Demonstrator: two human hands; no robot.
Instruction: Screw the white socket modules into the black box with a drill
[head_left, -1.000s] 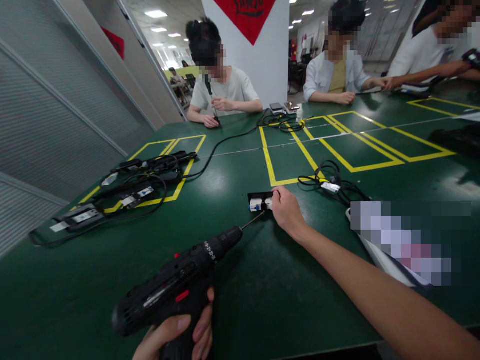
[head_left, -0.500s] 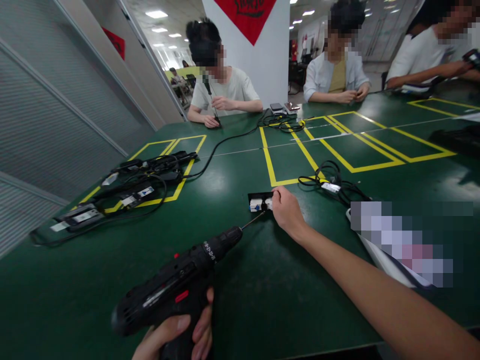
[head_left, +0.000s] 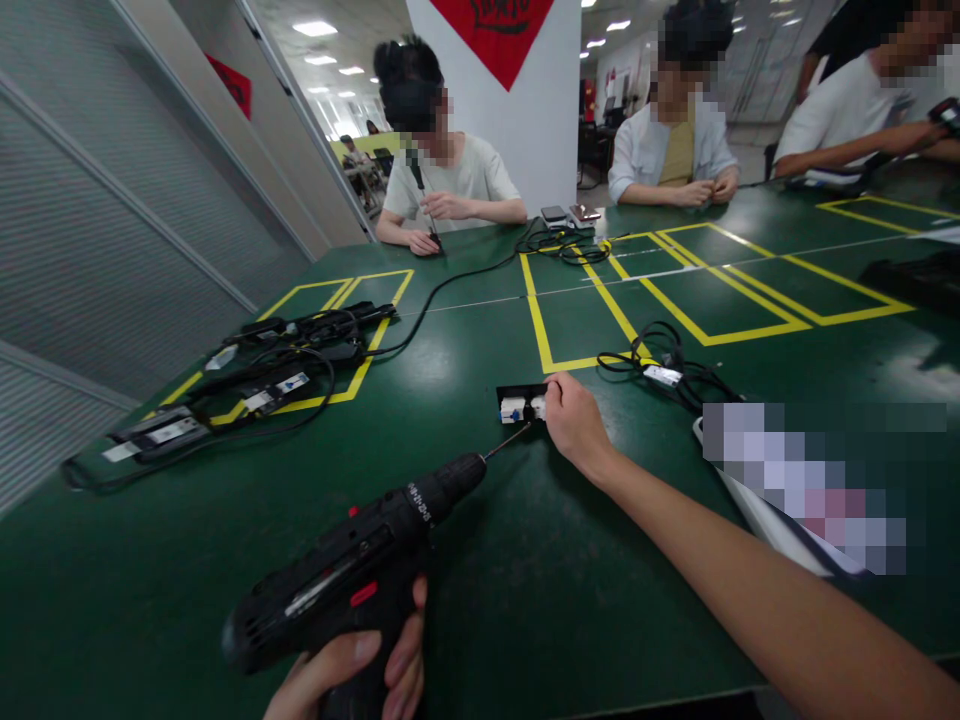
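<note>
A black cordless drill (head_left: pixel 352 560) with a red trigger is gripped in my left hand (head_left: pixel 337 675), thumb along the side and fingers round the handle. From the chuck a long thin bit (head_left: pixel 508 441) points up and right; its tip is at the near edge of a small black piece with white and blue parts (head_left: pixel 514 408). Whether the tip touches it I cannot tell. My right hand (head_left: pixel 574 415) pinches the right end of that piece on the table, its fingers covering this end.
On the green table (head_left: pixel 480 620), several black devices with cables (head_left: pixel 277 375) lie at left. Right of my right hand are a coiled cable (head_left: pixel 660 350) and a blurred-out tablet-like device (head_left: pixel 750 500). Yellow tape (head_left: pixel 750 330) marks rectangles. Co-workers (head_left: pixel 454 180) sit across.
</note>
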